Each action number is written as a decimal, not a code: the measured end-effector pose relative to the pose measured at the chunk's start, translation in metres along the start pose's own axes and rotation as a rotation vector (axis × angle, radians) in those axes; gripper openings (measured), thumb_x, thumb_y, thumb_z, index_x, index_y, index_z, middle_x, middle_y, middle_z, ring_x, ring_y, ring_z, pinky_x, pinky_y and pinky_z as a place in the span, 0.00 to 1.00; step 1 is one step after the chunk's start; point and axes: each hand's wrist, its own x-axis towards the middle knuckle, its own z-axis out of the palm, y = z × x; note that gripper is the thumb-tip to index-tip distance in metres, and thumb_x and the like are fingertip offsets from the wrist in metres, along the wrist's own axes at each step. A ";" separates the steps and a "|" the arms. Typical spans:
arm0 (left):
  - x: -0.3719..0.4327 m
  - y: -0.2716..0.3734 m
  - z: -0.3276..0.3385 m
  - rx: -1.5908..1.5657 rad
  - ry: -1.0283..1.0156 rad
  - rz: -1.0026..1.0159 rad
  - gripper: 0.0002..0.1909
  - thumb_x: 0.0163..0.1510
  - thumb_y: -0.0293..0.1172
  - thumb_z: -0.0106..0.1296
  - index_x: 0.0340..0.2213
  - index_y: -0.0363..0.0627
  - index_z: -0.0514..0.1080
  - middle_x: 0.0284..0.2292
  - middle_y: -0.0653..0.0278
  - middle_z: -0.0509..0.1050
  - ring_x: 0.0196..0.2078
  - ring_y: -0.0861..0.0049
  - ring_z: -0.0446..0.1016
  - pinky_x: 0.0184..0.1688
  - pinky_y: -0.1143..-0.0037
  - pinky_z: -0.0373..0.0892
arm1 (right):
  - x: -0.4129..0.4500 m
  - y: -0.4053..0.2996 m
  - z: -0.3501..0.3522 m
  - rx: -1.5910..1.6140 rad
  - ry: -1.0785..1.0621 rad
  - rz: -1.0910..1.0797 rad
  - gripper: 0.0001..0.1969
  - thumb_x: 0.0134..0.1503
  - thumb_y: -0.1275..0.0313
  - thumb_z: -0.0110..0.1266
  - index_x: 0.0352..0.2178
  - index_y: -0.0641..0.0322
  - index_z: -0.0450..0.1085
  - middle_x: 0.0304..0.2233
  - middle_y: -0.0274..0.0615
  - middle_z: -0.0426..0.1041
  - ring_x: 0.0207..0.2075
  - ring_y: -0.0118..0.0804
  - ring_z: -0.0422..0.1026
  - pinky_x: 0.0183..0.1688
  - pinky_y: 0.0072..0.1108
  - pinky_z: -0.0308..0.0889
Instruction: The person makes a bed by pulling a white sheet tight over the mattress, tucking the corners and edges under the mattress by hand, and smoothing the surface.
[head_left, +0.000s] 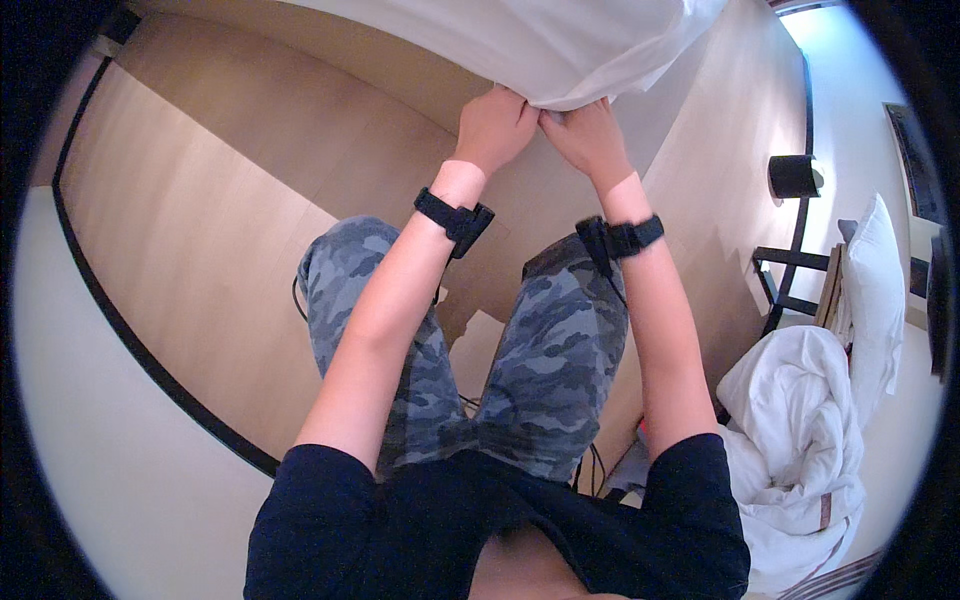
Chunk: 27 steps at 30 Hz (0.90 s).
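A white bed sheet (555, 52) hangs over the edge of what looks like a bed at the top of the view. My left hand (496, 129) and my right hand (589, 139) are close together at its lower edge, thumbs nearly meeting. The fingers of both hands are curled around the cloth, and the fingertips are hidden beneath or behind it. A black strap with a small device sits on each wrist, with a thin cable running from the right one.
Crumpled white bedding (802, 442) lies at the right, beside a white pillow (874, 292) and a black metal frame (795, 259). A black cylindrical object (792, 177) stands near the right wall. Wood-look floor (202, 210) stretches to the left wall. Cables lie near my legs.
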 end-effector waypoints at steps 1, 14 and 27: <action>0.000 -0.001 0.000 -0.018 0.006 0.001 0.16 0.50 0.38 0.39 0.33 0.42 0.71 0.34 0.49 0.71 0.33 0.53 0.71 0.36 0.61 0.68 | 0.006 0.003 0.003 0.054 0.035 -0.038 0.25 0.47 0.55 0.51 0.44 0.57 0.67 0.46 0.48 0.67 0.50 0.50 0.62 0.51 0.32 0.58; -0.039 -0.001 -0.023 0.347 0.177 0.348 0.21 0.46 0.34 0.42 0.43 0.41 0.65 0.43 0.51 0.67 0.47 0.53 0.62 0.54 0.60 0.53 | 0.010 0.010 0.014 0.132 0.186 -0.074 0.26 0.42 0.53 0.56 0.42 0.53 0.69 0.43 0.46 0.69 0.47 0.49 0.65 0.50 0.32 0.58; 0.034 -0.031 -0.010 0.348 0.205 0.505 0.18 0.40 0.36 0.43 0.35 0.47 0.72 0.37 0.57 0.72 0.44 0.61 0.67 0.49 0.63 0.59 | -0.013 0.006 -0.004 0.101 0.004 -0.042 0.26 0.48 0.59 0.51 0.49 0.58 0.62 0.52 0.49 0.60 0.56 0.50 0.53 0.58 0.38 0.43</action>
